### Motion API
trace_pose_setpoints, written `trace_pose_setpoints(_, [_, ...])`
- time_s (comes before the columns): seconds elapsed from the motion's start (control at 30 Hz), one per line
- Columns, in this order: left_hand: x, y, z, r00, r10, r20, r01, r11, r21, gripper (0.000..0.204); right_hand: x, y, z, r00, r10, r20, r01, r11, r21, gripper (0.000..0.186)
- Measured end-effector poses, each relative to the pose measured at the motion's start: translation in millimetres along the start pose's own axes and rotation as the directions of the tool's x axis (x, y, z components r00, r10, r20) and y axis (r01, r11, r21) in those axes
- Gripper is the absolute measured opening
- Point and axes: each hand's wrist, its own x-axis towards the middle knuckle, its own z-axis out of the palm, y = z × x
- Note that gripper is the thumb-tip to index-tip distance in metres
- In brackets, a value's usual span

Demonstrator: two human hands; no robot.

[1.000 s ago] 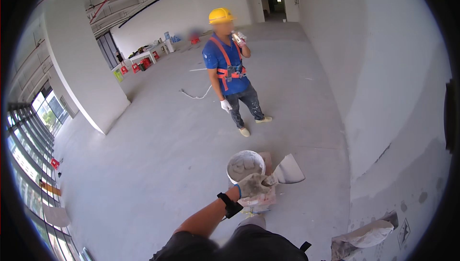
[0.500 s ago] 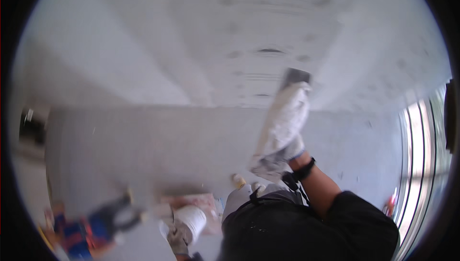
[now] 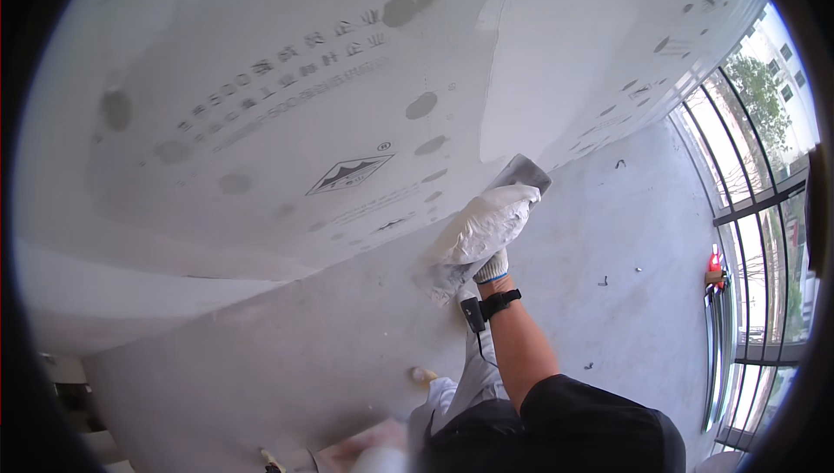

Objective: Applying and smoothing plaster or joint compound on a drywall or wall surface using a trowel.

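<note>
My right hand (image 3: 493, 267), in a pale knit glove with a blue edge, reaches up toward the white wall board (image 3: 287, 65). It grips a flat tool with a rectangular grey blade (image 3: 526, 176). A crumpled white mass (image 3: 486, 225), either a bag or a covering, lies along the tool and hides its handle and most of my fingers. The blade is at the board's lower part, beside a pale smooth strip (image 3: 534, 73); whether it touches, I cannot tell. My left hand is out of view. At the lower edge, a blurred white shape (image 3: 382, 458) is cut off.
Grey floor (image 3: 599, 325) spreads below the board, with small scraps on it. To the right are tall windows (image 3: 751, 238), a red object (image 3: 715, 264) and long metal strips (image 3: 719, 360). My yellowish shoe (image 3: 423, 376) shows near the bottom.
My view has swung to the right, bringing more windows in. The white bucket with my left hand at it and the co-worker have left view. The tool stays in my right hand.
</note>
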Motion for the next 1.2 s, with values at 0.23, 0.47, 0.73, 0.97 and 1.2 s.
trace_pose_setpoints(0.23, [-179.8, -5.9, -33.2, 0.956, -0.245, -0.162, 0.240, 0.970, -0.046, 0.033, 2.2, 17.3, -94.6, 0.999, -0.045, 0.013, 0.042, 0.986, 0.161, 0.044])
trace_pose_setpoints(0.47, [-395.3, -18.4, -23.6, 0.866, -0.458, -0.201, 0.426, 0.886, -0.183, 0.041, 17.6, -10.0, -70.1, 0.984, -0.030, -0.173, 0.049, 0.993, 0.105, 0.046])
trace_pose_setpoints(0.73, [-317.7, -29.8, -48.3, 0.849, -0.526, -0.045, 0.512, 0.841, -0.176, 0.043, 10.0, -53.4, 51.6, 0.988, -0.155, 0.016, 0.148, 0.901, -0.408, 0.043])
trace_pose_setpoints(0.97, [-146.0, -68.2, -83.3, 0.877, -0.449, 0.170, 0.467, 0.880, -0.084, 0.044, -16.9, -38.9, 274.6, 0.923, -0.379, 0.070, 0.378, 0.856, -0.351, 0.022])
trace_pose_setpoints(1.2, [-138.2, -59.5, -107.6, 0.907, -0.353, 0.227, 0.368, 0.929, -0.025, 0.045, -24.6, -112.1, 589.8, 0.739, -0.410, 0.535, 0.654, 0.629, -0.421, 0.008])
